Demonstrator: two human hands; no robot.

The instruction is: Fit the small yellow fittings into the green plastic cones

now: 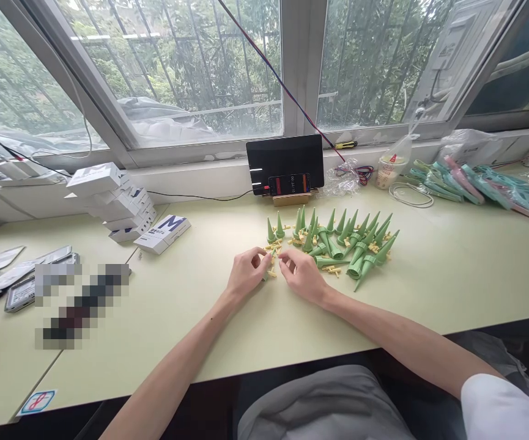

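My left hand is closed, with thumb and fingers pinched round a green cone-shaped plastic spike that is mostly hidden by the hand. Facing it, a small gap away, my right hand has its fingertips bent together; whatever they may hold is too small to make out. Small yellow plastic valve pieces lie just beyond and between the hands. Behind and to the right is a cluster of green cone-shaped spikes, several standing point up and others lying on their sides, with more yellow pieces scattered among them.
A phone leans against a dark tablet by the window. White boxes are stacked at the left, near flat devices. Bagged teal and pink items and a cup stand back right on the table.
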